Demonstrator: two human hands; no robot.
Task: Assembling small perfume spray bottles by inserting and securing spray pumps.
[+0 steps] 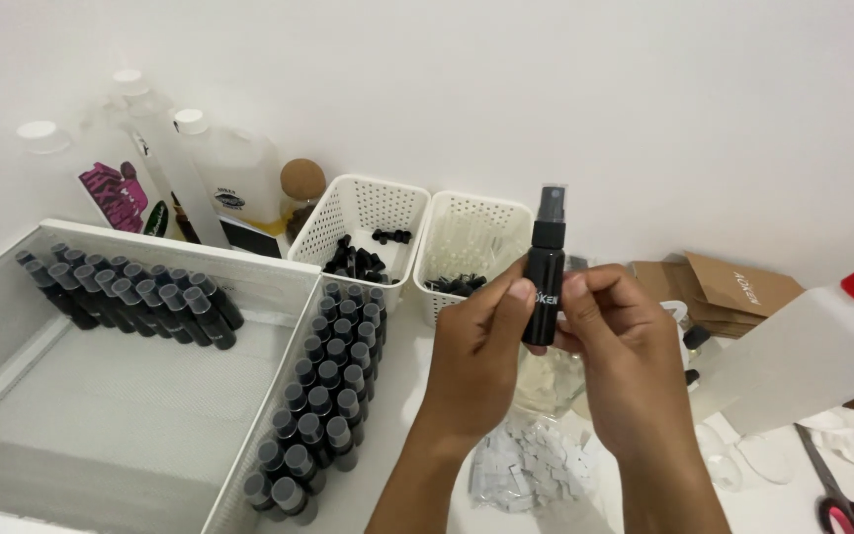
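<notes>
A small black spray bottle (544, 282) is held upright between both hands above the white worktop (397, 415), the left hand (476, 351) pinching its lower body from one side and the right hand (617, 346) closed on it from the other, so that only the neck and the clear-capped nozzle stand free above the fingers. The bottle is judged light and rigid, its smooth surface likely a little slippery, and it is best gripped round the cylindrical body rather than by the thin spray head. Just below the hands a heap of small white slips (531, 470) is seen, and red-handled scissors (837, 494) lie low to the right. To the left of the hands, rows of like bottles (323, 405) stand along the outside of a large white tray (249, 465), with more laid inside it. Beyond the hands two white perforated baskets (363, 222) hold small black parts. To the right a translucent jug with a red cap (812, 351) and brown cardboard sleeves (733, 287) are placed, and farthest left large white-capped bottles (219, 178) stand against the wall.
</notes>
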